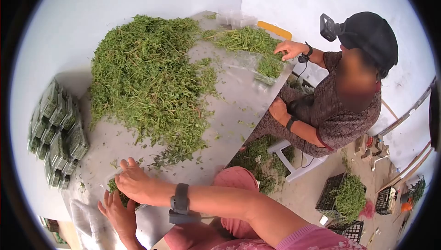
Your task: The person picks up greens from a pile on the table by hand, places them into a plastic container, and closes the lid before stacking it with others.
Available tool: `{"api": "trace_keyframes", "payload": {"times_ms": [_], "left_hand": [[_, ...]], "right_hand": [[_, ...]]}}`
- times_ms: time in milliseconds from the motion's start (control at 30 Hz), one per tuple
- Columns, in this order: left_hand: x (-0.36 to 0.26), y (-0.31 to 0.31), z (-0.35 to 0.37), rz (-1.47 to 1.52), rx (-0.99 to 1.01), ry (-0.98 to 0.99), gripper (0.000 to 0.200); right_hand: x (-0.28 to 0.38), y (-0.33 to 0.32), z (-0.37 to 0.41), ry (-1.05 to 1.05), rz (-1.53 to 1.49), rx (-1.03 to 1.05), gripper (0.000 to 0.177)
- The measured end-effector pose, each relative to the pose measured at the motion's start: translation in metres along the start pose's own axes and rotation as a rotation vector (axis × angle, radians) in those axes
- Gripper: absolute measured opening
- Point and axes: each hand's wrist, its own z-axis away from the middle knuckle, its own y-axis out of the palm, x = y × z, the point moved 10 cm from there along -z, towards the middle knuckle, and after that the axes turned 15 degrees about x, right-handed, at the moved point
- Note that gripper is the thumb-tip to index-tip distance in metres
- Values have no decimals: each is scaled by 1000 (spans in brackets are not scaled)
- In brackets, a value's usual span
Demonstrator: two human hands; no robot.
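A large heap of green leafy stems (pixel 149 78) covers the middle of the metal table (pixel 229 107). Near the table's front edge, a small bunch of greens (pixel 112 185) lies under and between my two hands, its container mostly hidden. My right hand (pixel 138 183), with a dark band on the wrist, rests over the greens with its fingers bent down. Just below it, my left hand (pixel 119 213) is at the side of the bunch, fingers apart. Whether either hand grips anything is hard to see.
Filled clear boxes (pixel 59 130) are stacked at the left. A seated co-worker (pixel 330 98) in a black cap touches greens in a clear box (pixel 268 68). Beyond are a yellow-orange object (pixel 274 30), a white stool (pixel 294 169) and a black crate of greens (pixel 328 195). Plastic (pixel 87 222) lies lower left.
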Motion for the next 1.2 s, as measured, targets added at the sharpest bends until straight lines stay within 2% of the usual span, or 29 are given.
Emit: {"api": "trace_keyframes", "payload": {"times_ms": [133, 233, 333, 433, 533, 633, 767, 800, 833, 867, 900, 1000, 1033, 1133, 1167, 1200], "left_hand": [[-2, -1, 2, 10, 8, 7, 55], [1, 0, 0, 12, 37, -7, 54], [2, 2, 1, 7, 18, 7, 54], [2, 1, 3, 34, -14, 12, 54], [0, 0, 4, 67, 35, 26, 58], [1, -3, 6, 141, -19, 61, 62], [9, 2, 9, 163, -99, 181, 76], [12, 2, 7, 239, -108, 299, 81], [4, -15, 25, 107, -126, 181, 78], [1, -22, 29, 112, -126, 199, 75], [4, -29, 31, 132, -122, 177, 73], [15, -45, 47, 245, -181, 157, 69], [19, -53, 55, 264, -274, 159, 55], [43, -58, 79, 364, -389, 101, 41], [34, -72, 84, 270, -508, 134, 27], [40, -64, 85, 341, -453, 88, 25]], "right_hand": [[4, -13, 13, -11, 86, -147, 16], [-2, -2, 6, 16, -28, 49, 16], [-5, -13, 6, 41, -116, 24, 15], [8, -24, 12, -30, -118, -86, 15], [20, -20, 16, -80, -149, -78, 16], [25, -22, 24, -69, -46, -121, 14], [20, -2, 13, -117, -233, -20, 14], [18, -43, 37, -237, -297, -241, 12], [18, -5, 11, -153, -326, 158, 13], [17, -4, 7, -157, -329, 195, 14], [7, -13, 11, -178, -441, 23, 15], [-13, -42, 11, -139, -453, 3, 20], [-17, -45, 9, -118, -464, 43, 21], [-21, -46, 1, -60, -468, 133, 24], [-19, -45, 0, -63, -465, 140, 24], [-17, -44, 3, -67, -462, 147, 24]]}}
